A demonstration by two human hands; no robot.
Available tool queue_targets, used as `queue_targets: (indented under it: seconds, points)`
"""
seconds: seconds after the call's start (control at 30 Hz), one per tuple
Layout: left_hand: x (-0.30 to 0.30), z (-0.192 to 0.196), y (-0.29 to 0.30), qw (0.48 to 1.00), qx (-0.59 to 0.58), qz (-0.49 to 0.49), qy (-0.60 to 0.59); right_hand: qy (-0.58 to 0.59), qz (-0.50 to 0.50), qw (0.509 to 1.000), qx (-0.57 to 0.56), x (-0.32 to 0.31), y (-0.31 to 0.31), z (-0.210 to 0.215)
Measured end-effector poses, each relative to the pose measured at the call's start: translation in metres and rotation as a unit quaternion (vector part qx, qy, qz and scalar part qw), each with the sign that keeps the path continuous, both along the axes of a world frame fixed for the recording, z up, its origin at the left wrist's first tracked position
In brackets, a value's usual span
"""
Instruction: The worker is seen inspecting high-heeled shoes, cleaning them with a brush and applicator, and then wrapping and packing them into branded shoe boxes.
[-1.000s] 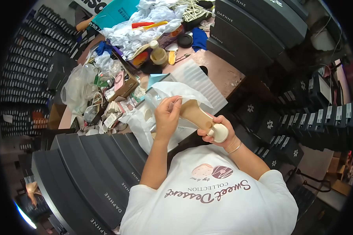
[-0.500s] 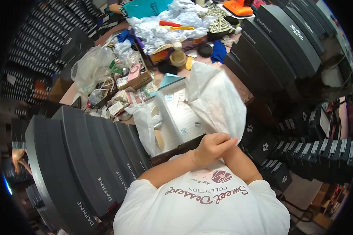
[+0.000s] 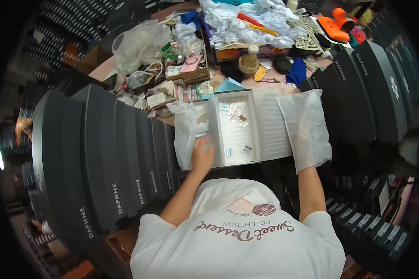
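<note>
An open shoebox (image 3: 258,161) lies before me, with white foam sheet (image 3: 271,125) along its right. Inside are small blue-and-white sachets (image 3: 228,151), a white tag (image 3: 237,108) and a little clear bag (image 3: 239,118) with brown bits. At the left, a pale shoe (image 3: 202,119) shows partly between white paper (image 3: 185,130). My left hand (image 3: 203,156) is over that paper and the shoe's near end, its fingers smeared by motion. A white paper sheet or bag (image 3: 307,125) covers my right hand. Only my right forearm (image 3: 312,193) emerges below it, so the fingers are hidden.
Dark shoeboxes (image 3: 104,153) stand in a row at left, and more (image 3: 358,93) at right. Behind lie a clear plastic bag (image 3: 142,44), a pink device (image 3: 191,63), a jar (image 3: 249,64), a blue cloth (image 3: 296,72) and a box of crumpled white plastic (image 3: 246,23).
My left hand has left my right wrist and gone left to the shoe side. My right hand and the white paper moved right. The view has shifted, and the foam sheet is now exposed.
</note>
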State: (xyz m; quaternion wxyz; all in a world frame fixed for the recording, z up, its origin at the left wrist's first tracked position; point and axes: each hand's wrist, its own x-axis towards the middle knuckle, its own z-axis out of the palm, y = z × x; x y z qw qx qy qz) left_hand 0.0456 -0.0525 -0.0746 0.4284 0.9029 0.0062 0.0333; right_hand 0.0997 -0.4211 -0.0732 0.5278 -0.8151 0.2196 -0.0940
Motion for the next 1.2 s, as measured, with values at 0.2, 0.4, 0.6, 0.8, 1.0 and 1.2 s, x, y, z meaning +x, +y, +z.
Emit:
queue_targets:
  seconds: [0.2, 0.4, 0.6, 0.8, 1.0, 1.2]
  points:
    - [-0.007, -0.043, 0.038, 0.989, 0.095, 0.101, 0.041, 0.242, 0.280, 0.876, -0.309, 0.029, -0.025, 0.021]
    - [-0.007, 0.033, 0.008, 0.922, -0.339, 0.173, 0.076, 0.125, 0.413, 0.895, 0.118, -0.031, 0.081, 0.113]
    - [-0.013, 0.077, -0.035, 0.490, -0.821, 0.082, 0.280, 0.157, 0.401, 0.785, 0.444, -0.045, 0.163, 0.097]
    - [-0.036, 0.070, -0.053, 0.361, -0.882, -0.026, 0.302, 0.062, 0.427, 0.877, 0.214, -0.059, 0.169, 0.124]
    - [-0.051, 0.040, -0.056, 0.743, -0.622, -0.076, 0.234, -0.039, 0.470, 0.877, 0.087, -0.064, 0.175, 0.130]
    - [-0.041, 0.031, -0.057, 0.386, -0.825, -0.151, 0.384, 0.200, 0.401, 0.834, 0.321, -0.058, 0.161, 0.136]
